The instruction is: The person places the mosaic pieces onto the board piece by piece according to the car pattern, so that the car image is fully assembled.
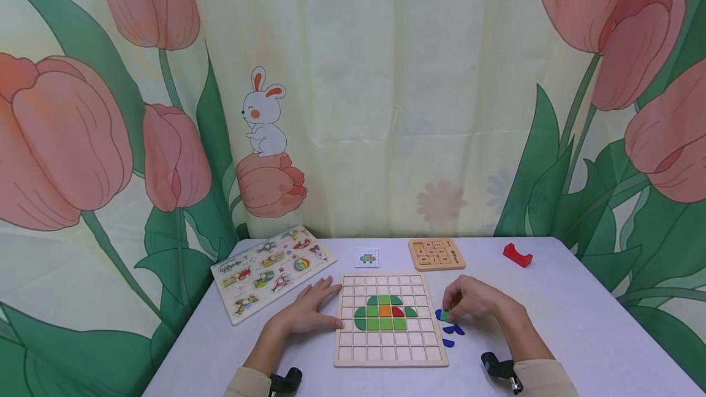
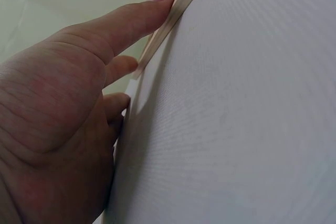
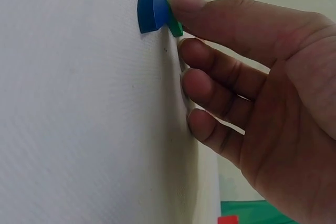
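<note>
A square wooden grid board [image 1: 390,357] lies on the table, with green, orange and red tiles [image 1: 385,311] set in its middle squares. My left hand [image 1: 310,310] rests at the board's left edge, fingers extended; its thumb [image 2: 136,22] touches the wooden rim in the left wrist view. Right of the board, my right hand [image 1: 478,299] pinches a green tile [image 1: 445,316] between thumb and fingers. In the right wrist view that green tile [image 3: 174,22] is under the thumb tip, beside a dark blue piece [image 3: 152,11]. Several dark blue rounded pieces [image 1: 455,329] lie below this hand.
A picture puzzle board [image 1: 254,280] lies at the left. Behind the grid board are a small pattern card [image 1: 367,257] and a wooden number puzzle [image 1: 436,255]. A red bracket-shaped object [image 1: 517,255] stands at the back right. A printed curtain [image 1: 358,78] hangs behind the table.
</note>
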### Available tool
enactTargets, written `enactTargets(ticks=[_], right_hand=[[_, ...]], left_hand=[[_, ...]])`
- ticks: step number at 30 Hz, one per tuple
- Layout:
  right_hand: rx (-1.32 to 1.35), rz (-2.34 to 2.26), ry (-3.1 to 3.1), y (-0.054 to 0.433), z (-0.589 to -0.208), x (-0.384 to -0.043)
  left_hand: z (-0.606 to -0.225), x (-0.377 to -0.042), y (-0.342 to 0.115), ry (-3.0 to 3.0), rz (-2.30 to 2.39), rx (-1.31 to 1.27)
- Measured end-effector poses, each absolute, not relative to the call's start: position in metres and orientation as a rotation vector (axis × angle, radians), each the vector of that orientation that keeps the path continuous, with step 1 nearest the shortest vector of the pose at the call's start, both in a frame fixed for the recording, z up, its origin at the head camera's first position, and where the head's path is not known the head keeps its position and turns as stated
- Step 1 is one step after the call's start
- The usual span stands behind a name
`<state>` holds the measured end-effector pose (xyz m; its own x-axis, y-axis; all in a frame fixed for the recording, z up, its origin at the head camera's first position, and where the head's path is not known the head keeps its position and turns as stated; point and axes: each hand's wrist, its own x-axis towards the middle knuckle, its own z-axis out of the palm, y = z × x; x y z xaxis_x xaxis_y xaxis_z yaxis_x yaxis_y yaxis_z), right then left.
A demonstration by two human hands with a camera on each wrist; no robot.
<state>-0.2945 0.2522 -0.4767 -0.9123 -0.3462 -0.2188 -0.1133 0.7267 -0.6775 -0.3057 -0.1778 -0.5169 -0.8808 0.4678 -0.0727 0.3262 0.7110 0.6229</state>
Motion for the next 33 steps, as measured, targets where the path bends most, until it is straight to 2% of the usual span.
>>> enactTargets(ticks=[11,33], right_hand=[[-0.196,-0.956,2.708,0.2511,-0.4791,-0.297],[-0.19,-1.021,2.685,0.2497,-0.4767,-0.2957]], left_hand=[[-0.5182,-0.3057,-0.1778,2.694,0.902,0.632],[-0.5159,-0.304,-0.1774,2.69,0.923,0.618]])
